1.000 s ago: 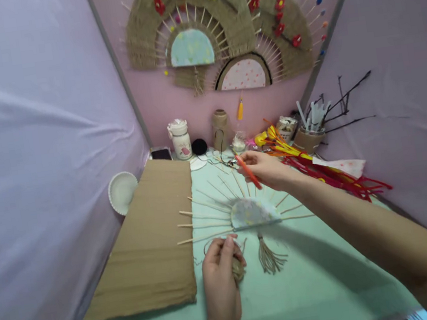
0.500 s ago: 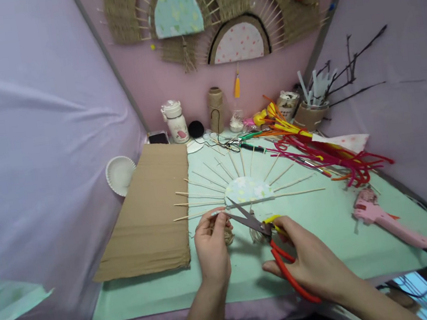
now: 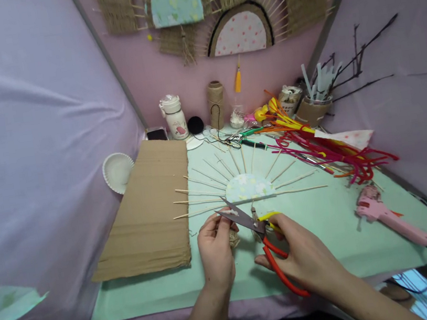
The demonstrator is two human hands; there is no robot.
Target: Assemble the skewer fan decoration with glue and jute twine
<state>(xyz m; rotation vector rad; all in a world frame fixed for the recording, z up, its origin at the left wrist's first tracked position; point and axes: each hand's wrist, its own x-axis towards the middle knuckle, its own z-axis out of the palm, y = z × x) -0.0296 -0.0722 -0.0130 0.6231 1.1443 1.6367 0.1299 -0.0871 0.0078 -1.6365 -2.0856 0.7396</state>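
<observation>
My left hand (image 3: 215, 249) is closed around a small ball of jute twine (image 3: 233, 239) near the table's front edge. My right hand (image 3: 305, 256) grips red-handled scissors (image 3: 255, 228), whose open blades point left toward my left thumb. Just behind both hands lies a half-round patterned card (image 3: 249, 187) with wooden skewers (image 3: 196, 191) fanning out from it. A jute tassel under the card is mostly hidden by the scissors.
A brown cardboard sheet (image 3: 149, 206) lies at the left, a white paper plate (image 3: 117, 171) beyond it. Red and yellow pipe cleaners (image 3: 325, 150) and a pink glue gun (image 3: 386, 215) are at the right. A bottle (image 3: 174, 118), twine spool (image 3: 216, 104) and cup of tools (image 3: 313, 109) line the back wall.
My right hand drew back from the far side of the table with the scissors and brought them beside my left hand. The blades now stand open by the twine.
</observation>
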